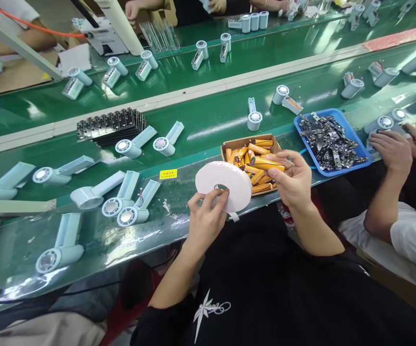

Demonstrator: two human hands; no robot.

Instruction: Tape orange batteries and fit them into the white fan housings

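My left hand [208,211] grips a white roll of tape [225,185] near its centre hole, fingers curled at the hole. A short loose end of tape hangs from the roll's lower edge. Between thumb and fingers, my right hand [294,180] pinches an orange cylindrical battery [271,166]. Just behind both hands stands a cardboard box [277,144] full of similar orange batteries, partly hidden by the roll and my right hand.
Light-blue handheld fan housings [132,215] lie along the bench and green conveyor [208,115]. A stack of black circuit boards [112,125] sits left; a blue tray [361,166] of small boards stands right. A co-worker's hands [391,149] work at far right.
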